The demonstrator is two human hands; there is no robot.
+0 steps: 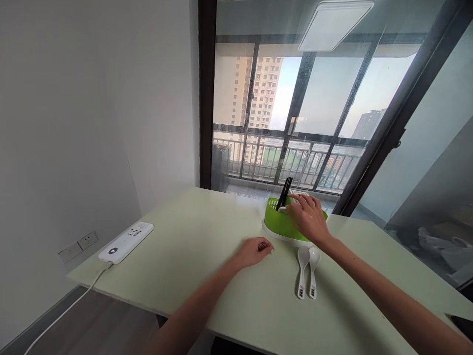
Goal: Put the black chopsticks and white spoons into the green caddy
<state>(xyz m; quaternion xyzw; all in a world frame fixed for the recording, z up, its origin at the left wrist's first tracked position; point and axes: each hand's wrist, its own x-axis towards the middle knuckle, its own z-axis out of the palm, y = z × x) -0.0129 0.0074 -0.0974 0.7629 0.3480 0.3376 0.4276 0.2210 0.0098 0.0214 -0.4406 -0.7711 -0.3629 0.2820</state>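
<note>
A green basket [276,224] on a white base stands at the far side of the pale green table [207,276]. Black chopsticks [284,193] lean upright inside it. My right hand [308,217] reaches into the basket and its fingers close on a white spoon [284,209] at the rim. Two white spoons [307,270] lie side by side on the table just in front of the basket, bowls pointing away from me. My left hand [254,250] rests on the table to the left of them, fingers loosely curled, holding nothing.
A white power strip [126,241] with a cable lies at the table's left edge, near wall sockets [78,245]. Behind the table a glass door [295,113] looks onto a balcony railing. A dark object [461,323] sits at the table's right edge.
</note>
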